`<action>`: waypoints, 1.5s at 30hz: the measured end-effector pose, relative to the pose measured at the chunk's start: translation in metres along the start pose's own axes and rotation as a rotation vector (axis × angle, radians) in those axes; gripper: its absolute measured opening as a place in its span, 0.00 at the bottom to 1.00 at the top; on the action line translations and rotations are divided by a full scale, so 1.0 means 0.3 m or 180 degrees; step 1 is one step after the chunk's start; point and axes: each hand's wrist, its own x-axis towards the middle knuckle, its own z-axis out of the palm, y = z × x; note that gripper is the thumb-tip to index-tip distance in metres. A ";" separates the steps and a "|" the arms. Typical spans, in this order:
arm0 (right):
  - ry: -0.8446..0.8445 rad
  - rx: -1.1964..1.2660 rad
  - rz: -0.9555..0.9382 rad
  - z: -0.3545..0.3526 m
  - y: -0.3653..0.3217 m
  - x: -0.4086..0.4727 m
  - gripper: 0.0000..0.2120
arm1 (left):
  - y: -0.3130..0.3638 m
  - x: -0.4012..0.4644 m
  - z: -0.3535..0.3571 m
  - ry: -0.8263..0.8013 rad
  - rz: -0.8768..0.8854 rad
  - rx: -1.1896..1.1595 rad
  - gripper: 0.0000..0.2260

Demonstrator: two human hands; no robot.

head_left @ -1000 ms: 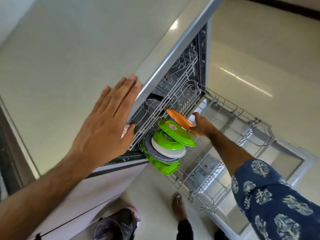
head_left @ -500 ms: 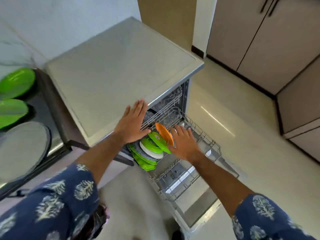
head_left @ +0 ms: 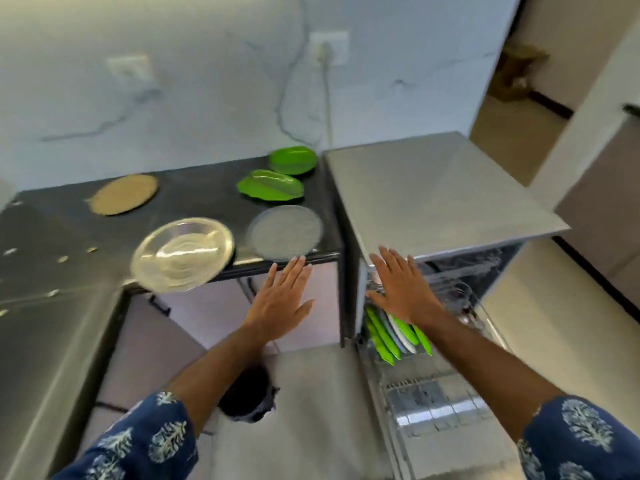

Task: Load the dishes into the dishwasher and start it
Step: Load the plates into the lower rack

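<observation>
The dishwasher (head_left: pixel 440 188) stands open at the right, its lower rack (head_left: pixel 436 407) pulled out. Several green and white plates (head_left: pixel 394 336) stand upright at the rack's back. My right hand (head_left: pixel 403 289) hovers flat and empty above those plates, fingertips near the dishwasher's top front edge. My left hand (head_left: pixel 282 301) is spread flat and empty in the air, just below the front edge of the black counter (head_left: pixel 194 199). On that counter lie a grey plate (head_left: pixel 285 233), a clear glass bowl (head_left: pixel 181 254), two green leaf-shaped dishes (head_left: pixel 272 185) and a tan round plate (head_left: pixel 123 194).
A steel surface (head_left: pixel 45 320) runs along the left. A dark bundle (head_left: pixel 247 396) lies on the floor between my arms. A power cord hangs from a wall socket (head_left: pixel 327 46) behind the counter. Cabinets and pale floor (head_left: pixel 554 306) lie to the right.
My view swung left from the dishwasher to the counter. My right hand let go of the orange plate and lifted off the rack. My left hand left the dishwasher top and moved toward the counter.
</observation>
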 end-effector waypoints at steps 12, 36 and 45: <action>-0.0088 0.0114 -0.1052 -0.109 -0.922 0.411 0.33 | -0.711 -0.700 -0.015 0.0429 -0.1636 -0.0285 0.31; -0.0832 0.0574 -0.1669 0.223 -1.363 1.726 0.28 | -1.467 -0.323 0.401 0.0084 -0.2521 -0.0777 0.33; -0.1453 0.0253 -0.1974 0.411 -1.638 2.115 0.34 | -1.508 -0.322 0.442 0.0322 -0.2550 -0.0915 0.28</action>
